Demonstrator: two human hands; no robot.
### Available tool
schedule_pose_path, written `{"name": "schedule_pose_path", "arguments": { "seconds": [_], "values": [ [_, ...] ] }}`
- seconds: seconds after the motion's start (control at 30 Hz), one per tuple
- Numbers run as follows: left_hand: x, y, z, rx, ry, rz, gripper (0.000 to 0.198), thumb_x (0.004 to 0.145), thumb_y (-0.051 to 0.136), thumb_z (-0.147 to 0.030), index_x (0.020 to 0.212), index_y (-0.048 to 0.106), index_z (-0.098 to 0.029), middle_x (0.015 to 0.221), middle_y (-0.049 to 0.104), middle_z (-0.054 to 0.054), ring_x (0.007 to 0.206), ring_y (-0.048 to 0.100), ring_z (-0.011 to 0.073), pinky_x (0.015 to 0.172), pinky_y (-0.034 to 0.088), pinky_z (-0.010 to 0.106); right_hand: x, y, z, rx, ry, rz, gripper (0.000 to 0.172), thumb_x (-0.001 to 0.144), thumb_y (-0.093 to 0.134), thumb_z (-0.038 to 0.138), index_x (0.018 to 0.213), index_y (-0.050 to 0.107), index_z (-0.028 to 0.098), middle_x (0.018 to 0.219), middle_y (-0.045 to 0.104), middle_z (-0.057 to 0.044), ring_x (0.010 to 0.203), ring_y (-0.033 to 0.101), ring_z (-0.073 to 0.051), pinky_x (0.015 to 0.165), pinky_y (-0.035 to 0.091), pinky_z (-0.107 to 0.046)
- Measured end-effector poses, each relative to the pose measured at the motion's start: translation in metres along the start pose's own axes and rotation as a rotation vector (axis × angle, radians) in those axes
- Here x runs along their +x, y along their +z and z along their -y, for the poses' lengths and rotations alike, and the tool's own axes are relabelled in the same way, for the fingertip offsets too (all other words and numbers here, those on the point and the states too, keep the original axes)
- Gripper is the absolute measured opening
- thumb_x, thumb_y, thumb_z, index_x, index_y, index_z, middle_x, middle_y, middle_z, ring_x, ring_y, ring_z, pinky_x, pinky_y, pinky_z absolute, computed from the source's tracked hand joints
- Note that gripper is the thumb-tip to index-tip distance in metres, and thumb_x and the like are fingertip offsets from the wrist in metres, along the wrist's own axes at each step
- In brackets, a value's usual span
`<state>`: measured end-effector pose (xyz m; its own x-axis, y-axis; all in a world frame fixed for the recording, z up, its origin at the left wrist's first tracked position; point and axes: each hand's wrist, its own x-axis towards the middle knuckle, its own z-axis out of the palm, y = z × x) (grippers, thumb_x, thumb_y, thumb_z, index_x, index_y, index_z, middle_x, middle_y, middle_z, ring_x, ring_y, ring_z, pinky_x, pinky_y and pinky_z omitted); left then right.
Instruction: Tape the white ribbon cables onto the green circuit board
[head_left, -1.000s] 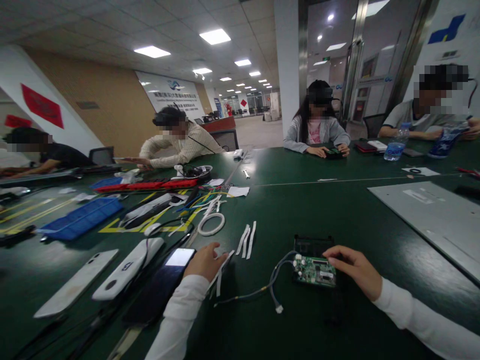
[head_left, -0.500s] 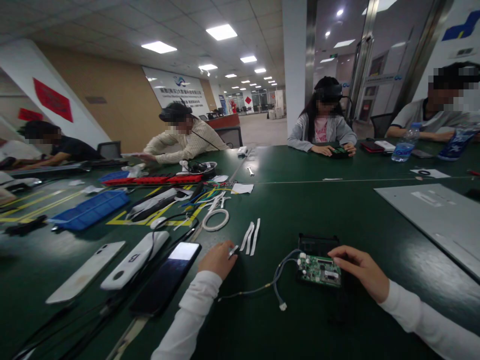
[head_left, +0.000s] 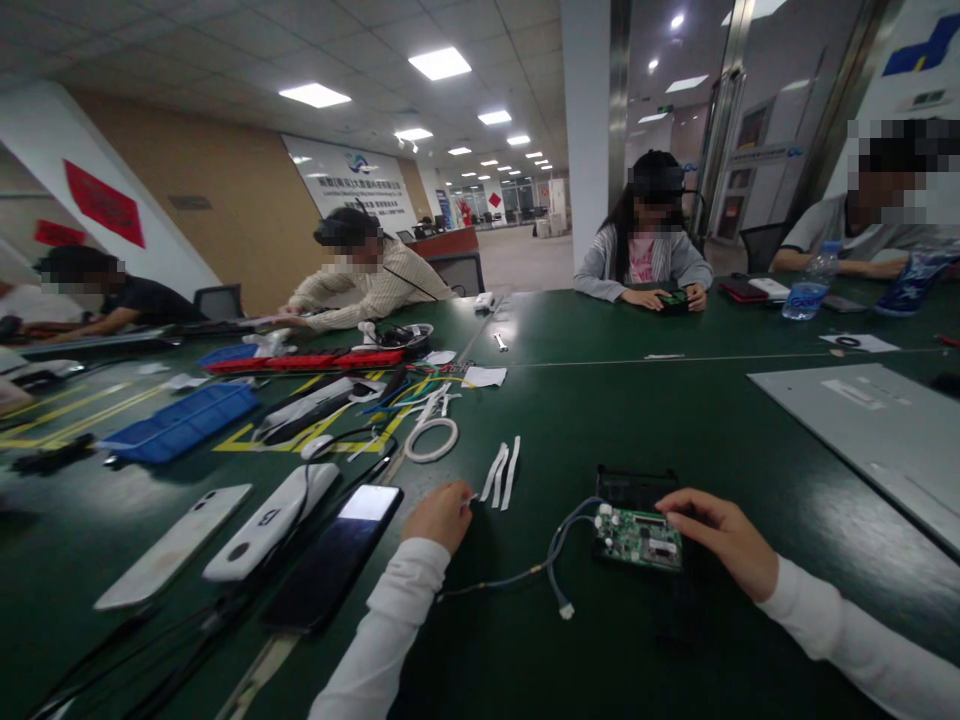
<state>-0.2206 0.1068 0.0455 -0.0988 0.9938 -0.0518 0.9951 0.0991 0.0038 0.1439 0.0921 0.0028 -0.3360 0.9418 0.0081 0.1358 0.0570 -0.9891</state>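
My right hand [head_left: 724, 540] pinches the upper right corner of a green circuit board [head_left: 637, 538], thumb and fingers at its edge. The board lies over a black plastic casing [head_left: 637, 485], whose back part shows behind it. From the board's left side runs a grey cable [head_left: 553, 560] with a white plug at one end. My left hand [head_left: 441, 515] rests low over the table with its fingers closed. A small pale bit shows at its fingertips, too little to name. Just right of those fingertips lie several white strips [head_left: 501, 475].
A white tape ring [head_left: 431, 440], a dark phone [head_left: 334, 560], a white power bank [head_left: 270, 525] and a pale phone [head_left: 176, 545] lie to the left. Farther off are a blue tray [head_left: 180, 420] and loose wires. A grey panel [head_left: 862, 440] lies right. Co-workers sit across the table.
My left hand has turned and shifted slightly right and up, so the small silvery piece in its fingers shows less. My right hand and the circuit board stay in place.
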Motion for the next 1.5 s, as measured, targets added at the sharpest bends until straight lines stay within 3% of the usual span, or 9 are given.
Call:
{"name": "schedule_pose_path", "arguments": {
  "seconds": [0.27,0.8,0.9,1.0,1.23,1.37,1.5],
  "values": [
    [0.007,0.006,0.002,-0.009,0.012,-0.015,0.021,0.071,0.042,-0.014,0.085,0.057,-0.019,0.089,0.059,0.006,0.086,0.055,0.0159,0.076,0.038,0.024,-0.002,0.000,0.003,0.004,0.005,0.016,0.022,0.075,0.051,0.036,0.090,0.058,0.022,0.093,0.057,-0.002,0.087,0.052,-0.018,0.077,0.041,-0.032],
    [0.006,0.004,0.009,-0.011,0.000,-0.041,0.024,0.066,0.045,-0.007,0.084,0.057,-0.016,0.086,0.058,0.007,0.081,0.054,0.0161,0.072,0.038,0.024,-0.001,0.000,0.002,0.012,0.027,0.006,0.030,0.071,0.051,0.045,0.090,0.059,0.022,0.094,0.058,-0.003,0.088,0.052,-0.020,0.078,0.041,-0.035],
    [0.005,0.002,0.016,-0.034,0.034,-0.050,0.014,0.068,0.046,-0.015,0.075,0.058,-0.016,0.077,0.058,0.005,0.073,0.053,0.0146,0.066,0.038,0.023,-0.001,0.000,0.004,0.025,0.016,0.015,0.028,0.072,0.051,0.042,0.091,0.059,0.023,0.094,0.058,-0.002,0.088,0.052,-0.019,0.078,0.040,-0.035],
    [0.003,0.003,0.018,-0.068,0.071,-0.062,0.017,0.071,0.047,-0.029,0.071,0.058,-0.016,0.072,0.056,0.004,0.067,0.051,0.0140,0.062,0.038,0.023,-0.001,0.000,0.005,0.013,0.015,0.011,0.028,0.072,0.052,0.041,0.091,0.059,0.022,0.093,0.058,-0.003,0.087,0.052,-0.019,0.078,0.041,-0.034],
    [0.000,0.004,0.003,-0.065,0.037,-0.053,0.015,0.074,0.043,-0.021,0.072,0.057,-0.015,0.082,0.054,0.006,0.076,0.052,0.0142,0.069,0.040,0.024,-0.001,0.000,0.000,-0.012,0.035,-0.002,0.033,0.070,0.052,0.045,0.092,0.059,0.022,0.095,0.059,-0.004,0.089,0.052,-0.020,0.077,0.041,-0.036],
    [-0.001,0.003,-0.006,0.016,0.012,-0.060,0.023,0.079,0.035,-0.019,0.080,0.057,-0.012,0.096,0.050,0.011,0.084,0.052,0.0167,0.075,0.040,0.028,-0.002,-0.001,0.002,-0.012,0.049,0.012,0.032,0.071,0.051,0.045,0.092,0.059,0.022,0.096,0.058,-0.003,0.089,0.052,-0.020,0.076,0.042,-0.035],
    [-0.001,0.009,-0.007,0.129,0.050,-0.050,0.026,0.079,0.032,-0.014,0.087,0.056,-0.007,0.097,0.048,0.015,0.088,0.050,0.0208,0.076,0.040,0.032,-0.003,0.000,0.005,0.010,0.046,0.017,0.029,0.072,0.050,0.044,0.092,0.058,0.023,0.096,0.057,-0.003,0.089,0.052,-0.020,0.077,0.043,-0.035]
  ]
}}
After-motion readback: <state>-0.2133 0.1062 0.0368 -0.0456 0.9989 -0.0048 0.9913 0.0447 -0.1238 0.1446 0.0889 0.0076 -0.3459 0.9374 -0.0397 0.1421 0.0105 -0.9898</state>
